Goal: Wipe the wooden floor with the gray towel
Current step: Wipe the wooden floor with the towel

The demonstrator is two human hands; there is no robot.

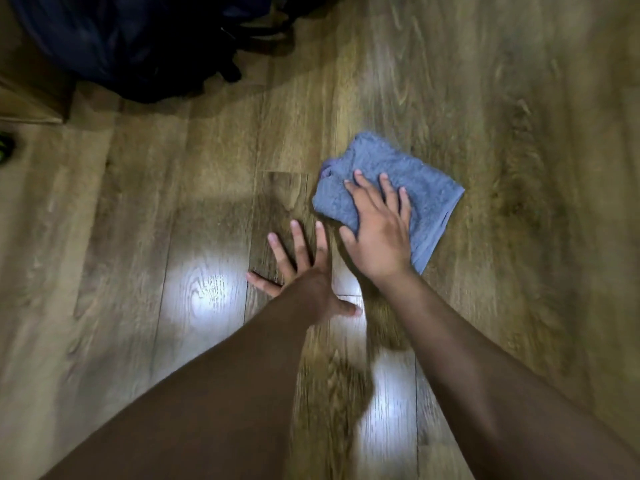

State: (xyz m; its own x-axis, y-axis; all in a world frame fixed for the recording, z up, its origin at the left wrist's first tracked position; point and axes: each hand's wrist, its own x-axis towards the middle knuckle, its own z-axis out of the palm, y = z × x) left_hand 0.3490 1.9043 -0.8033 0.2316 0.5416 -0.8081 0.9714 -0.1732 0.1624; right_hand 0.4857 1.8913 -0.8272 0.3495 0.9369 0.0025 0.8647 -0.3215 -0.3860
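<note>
Head view, looking down at the wooden floor. Edges of frame blurred.

Gray towel: folded into a rough rectangle, lying flat on the floor. Long axis runs diagonally, from its upper-left corner toward its lower-right corner; that lower corner points back toward the person, just beside the right wrist. A hemmed edge shows along the right side. The left end is bunched and rumpled.

Right hand: palm down on the towel, fingers straight and spread, not curled round the cloth. It presses flat rather than clutching. The towel lies under the palm and fingers and reaches past the fingertips on the far side, and out to the right of the hand. The thumb sits at the towel's near-left edge; cannot tell whether it rests on cloth or floor.

Left hand: flat on the bare floor, fingers splayed wide, holding nothing. It sits just left of and nearer than the right hand, clear of the towel. Its thumb points right, toward the right wrist.

Bright light reflections on the planks, left of the left hand and between the two forearms.

Far left of both hands: a dark blue bag with black straps on the floor. No open container is visible.
</note>
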